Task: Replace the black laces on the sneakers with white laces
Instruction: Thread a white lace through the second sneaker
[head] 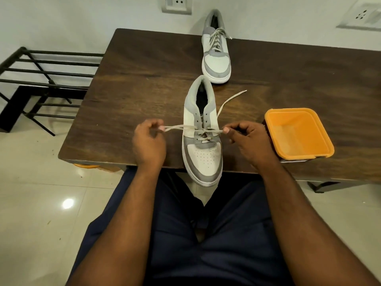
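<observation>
A grey and white sneaker (203,153) lies at the table's near edge, its toe hanging over towards me. A white lace (179,127) runs through its lower eyelets. My left hand (148,141) pinches the lace's left strand just left of the shoe. My right hand (246,139) pinches the right strand beside the shoe, and that strand's free end (233,98) trails off to the upper right across the table. The second sneaker (216,56) stands at the far edge, fully laced in white. No black lace is in sight.
An orange plastic container (300,135) sits open on the dark wooden table (144,79), just right of my right hand. A black metal rack (41,79) stands on the tiled floor to the left. My lap is below the table edge.
</observation>
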Demonstrator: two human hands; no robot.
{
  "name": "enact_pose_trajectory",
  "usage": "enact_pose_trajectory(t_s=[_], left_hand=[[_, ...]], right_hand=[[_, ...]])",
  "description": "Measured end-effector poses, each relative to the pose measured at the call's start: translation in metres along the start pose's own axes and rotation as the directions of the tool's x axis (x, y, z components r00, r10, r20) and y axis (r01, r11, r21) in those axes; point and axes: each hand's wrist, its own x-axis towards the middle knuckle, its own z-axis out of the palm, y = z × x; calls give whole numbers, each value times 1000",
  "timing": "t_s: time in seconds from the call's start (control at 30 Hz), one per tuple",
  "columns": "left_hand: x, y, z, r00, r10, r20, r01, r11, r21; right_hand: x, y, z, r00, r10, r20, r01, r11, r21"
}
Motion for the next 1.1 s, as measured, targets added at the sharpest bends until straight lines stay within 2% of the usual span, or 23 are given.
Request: enact_pose_trajectory(t_s=[0.03, 0.07, 0.13, 0.2, 0.27, 0.37, 0.43, 0.53, 0.63, 0.7, 0.8, 0.93, 1.03, 1.1], left_hand=[[-3, 4, 3, 991, 99, 92, -102, 995, 18], [-8, 12, 7, 961, 171, 215, -166, 985, -44], [-20, 33, 16, 877, 182, 446, -92, 972, -215], [-27, 39, 25, 833, 144, 535, -17, 972, -234], [-30, 33, 26, 840, 158, 519, -33, 970, -242], [-27, 23, 21, 894, 165, 416, -71, 970, -232], [-24, 24, 19, 908, 107, 406, -13, 974, -228], [-23, 34, 23, 862, 74, 502, 69, 963, -261], [-25, 37, 30, 896, 72, 438, 65, 955, -289], [-21, 35, 32, 927, 24, 374, 91, 954, -287], [-15, 31, 37, 954, -43, 296, 143, 935, -326], [-11, 29, 47, 973, -3, 232, 80, 942, -326], [-11, 32, 50, 978, 51, 203, 6, 964, -267], [-11, 36, 52, 980, 89, 177, -50, 976, -210]], right_hand=[[1, 1, 1, 1000, -7, 9, 7, 1000, -15], [1, 0, 5, 999, -14, 30, 15, 1000, -22], [1, 0, 15, 996, -38, 84, 39, 999, -12], [1, -3, 22, 990, -68, 124, 62, 997, 46], [2, -5, 22, 992, -61, 110, 49, 992, 112], [6, -4, 16, 999, -37, 5, 36, 990, 136], [8, -3, 16, 999, -36, -36, 41, 986, 160], [7, -8, 25, 995, -97, 16, 93, 981, 168], [11, -10, 27, 993, -116, 34, 107, 973, 204], [18, -8, 26, 997, -64, -52, 73, 979, 193], [29, -4, 29, 975, -2, -220, 12, 999, 43], [36, 5, 44, 993, -31, -111, 9, 980, -198], [37, 4, 48, 987, -88, -131, 29, 915, -403], [34, 0, 49, 985, -124, -123, 52, 882, -468]])
